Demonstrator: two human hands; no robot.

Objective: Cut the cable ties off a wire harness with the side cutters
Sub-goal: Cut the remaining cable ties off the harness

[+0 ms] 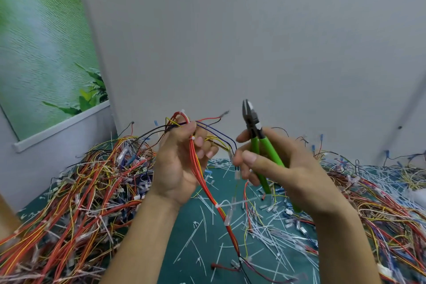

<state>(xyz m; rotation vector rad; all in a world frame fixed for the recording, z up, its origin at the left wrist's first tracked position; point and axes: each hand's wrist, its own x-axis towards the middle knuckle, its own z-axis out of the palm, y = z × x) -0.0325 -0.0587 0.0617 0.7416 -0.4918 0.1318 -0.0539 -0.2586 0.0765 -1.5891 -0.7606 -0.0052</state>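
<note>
My left hand [182,163] grips a wire harness [208,193] of red, yellow and dark wires, lifted above the table with its loop at my fingertips. A white cable tie [224,203] sits on the red bundle below my palm, and another shows at my fingers. My right hand [283,168] holds green-handled side cutters [259,143], jaws pointing up and slightly apart, to the right of the harness. The right thumb and fingers also touch a small white connector [237,174] on the harness's blue and yellow wires.
A big heap of wire harnesses [76,203] covers the table's left side, another heap [380,210] the right. Cut white tie pieces [272,237] litter the green mat [184,233]. A grey wall rises close behind, and a green poster [43,53] hangs at left.
</note>
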